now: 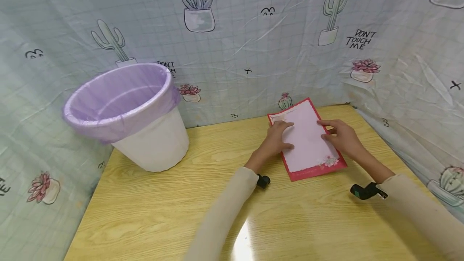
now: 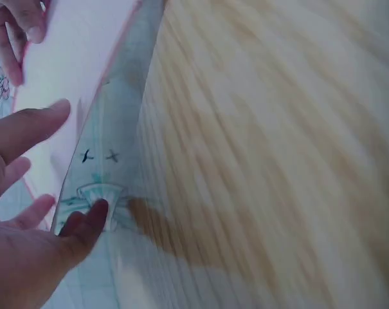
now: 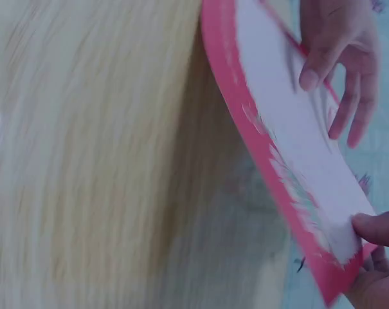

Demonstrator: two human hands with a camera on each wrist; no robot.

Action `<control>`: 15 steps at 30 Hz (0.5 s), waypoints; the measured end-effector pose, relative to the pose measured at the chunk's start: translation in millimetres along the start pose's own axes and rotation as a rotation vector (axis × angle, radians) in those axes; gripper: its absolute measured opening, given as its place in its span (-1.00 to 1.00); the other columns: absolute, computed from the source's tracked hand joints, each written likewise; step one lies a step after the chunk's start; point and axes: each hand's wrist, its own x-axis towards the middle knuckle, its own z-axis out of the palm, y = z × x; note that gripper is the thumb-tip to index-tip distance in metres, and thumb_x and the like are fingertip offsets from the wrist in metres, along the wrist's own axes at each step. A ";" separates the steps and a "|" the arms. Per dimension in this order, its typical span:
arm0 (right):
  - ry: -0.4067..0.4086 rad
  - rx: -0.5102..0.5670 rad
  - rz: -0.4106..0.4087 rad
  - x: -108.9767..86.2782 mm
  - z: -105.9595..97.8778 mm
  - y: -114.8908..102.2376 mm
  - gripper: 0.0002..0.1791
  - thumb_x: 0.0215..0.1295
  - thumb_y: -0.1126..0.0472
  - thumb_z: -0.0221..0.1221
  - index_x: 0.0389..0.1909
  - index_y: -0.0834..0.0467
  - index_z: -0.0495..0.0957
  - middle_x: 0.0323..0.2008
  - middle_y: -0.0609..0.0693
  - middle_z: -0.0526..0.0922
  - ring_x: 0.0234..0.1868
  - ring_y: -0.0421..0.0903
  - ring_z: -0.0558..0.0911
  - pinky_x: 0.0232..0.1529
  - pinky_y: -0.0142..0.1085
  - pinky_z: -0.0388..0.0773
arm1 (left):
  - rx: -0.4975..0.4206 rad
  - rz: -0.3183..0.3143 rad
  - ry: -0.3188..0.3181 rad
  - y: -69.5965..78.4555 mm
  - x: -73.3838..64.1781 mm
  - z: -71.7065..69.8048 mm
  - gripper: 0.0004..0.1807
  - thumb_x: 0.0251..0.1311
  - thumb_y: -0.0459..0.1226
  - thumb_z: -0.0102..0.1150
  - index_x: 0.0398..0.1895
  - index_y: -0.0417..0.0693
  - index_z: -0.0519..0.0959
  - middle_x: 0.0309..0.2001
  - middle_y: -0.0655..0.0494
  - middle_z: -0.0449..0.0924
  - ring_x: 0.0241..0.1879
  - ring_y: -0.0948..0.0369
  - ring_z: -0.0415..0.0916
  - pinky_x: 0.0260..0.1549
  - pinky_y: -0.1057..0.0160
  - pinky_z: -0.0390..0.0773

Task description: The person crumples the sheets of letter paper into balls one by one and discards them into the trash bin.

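Note:
A sheet of stationery paper (image 1: 302,142) with a pale pink middle, a red border and flowers at its near right corner is held over the far right of the table. My left hand (image 1: 277,138) holds its left edge, thumb and forefinger spread over the printed face; in the left wrist view the edge passes between the fingers of this left hand (image 2: 33,212). Across from it, my right hand (image 1: 340,136) pinches the right edge. The right wrist view has that thumb (image 3: 374,226) on the front, with the fingers curled behind the paper (image 3: 290,129).
A white bin (image 1: 156,142) lined with a purple bag (image 1: 119,122) stands at the table's far left. Behind the wooden table (image 1: 152,212) hangs a cloth (image 1: 232,51) printed with cacti. Small black cameras sit at both wrists.

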 end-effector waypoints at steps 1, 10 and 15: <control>0.012 0.012 -0.005 0.2 0.0 -3.7 -0.45 0.33 0.45 0.27 0.34 0.31 0.47 0.22 0.38 0.48 -0.02 0.33 0.65 -0.07 -0.33 0.64 | -0.034 -0.001 0.025 -2.7 -2.6 -2.7 -0.11 0.14 -0.28 0.51 0.54 0.07 0.29 0.51 0.03 0.17 0.52 0.13 0.07 0.48 0.06 0.15; 0.131 0.159 -0.011 3.6 -2.4 -27.8 -0.38 0.40 0.44 0.21 0.45 0.23 0.36 0.36 0.31 0.40 0.12 0.31 0.60 -0.10 -0.79 0.35 | -0.529 -0.069 0.300 -21.0 -22.2 -19.2 -0.09 0.14 -0.52 0.41 0.54 0.18 0.30 0.46 -0.01 0.20 0.14 -0.05 0.56 -0.09 0.21 0.70; 0.148 0.266 -0.011 5.9 -1.4 -39.4 -0.29 0.39 0.44 0.22 0.53 0.16 0.26 0.42 0.25 0.34 0.18 0.15 0.57 -0.06 -0.69 0.47 | -0.591 -0.095 0.276 -16.4 -31.1 -27.0 -0.27 0.20 -0.47 0.39 0.44 0.10 0.43 0.28 -0.02 0.46 0.05 0.09 0.64 -0.13 0.28 0.68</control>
